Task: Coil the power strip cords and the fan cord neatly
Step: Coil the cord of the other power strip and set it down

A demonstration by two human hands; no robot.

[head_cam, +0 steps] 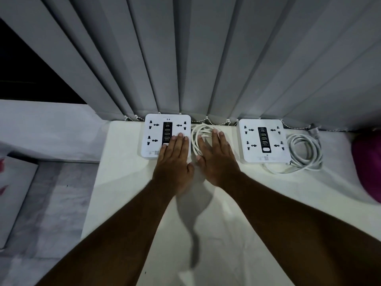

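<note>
Two white square power strips lie on a white surface (127, 182) by the blinds. My left hand (175, 162) rests flat on the near right corner of the left power strip (156, 135). Beside it, my right hand (216, 159) lies flat, fingers together, over that strip's coiled white cord (198, 133). The right power strip (263, 140) sits apart, its white cord (305, 153) coiled in loops at its right side with the plug (314, 130) near the blinds. No fan or fan cord is in view.
Grey vertical blinds (195, 58) hang along the back edge. A magenta object (369, 166) sits at the far right. To the left the surface drops to a grey marbled floor (51, 193) with a pale board (14, 193).
</note>
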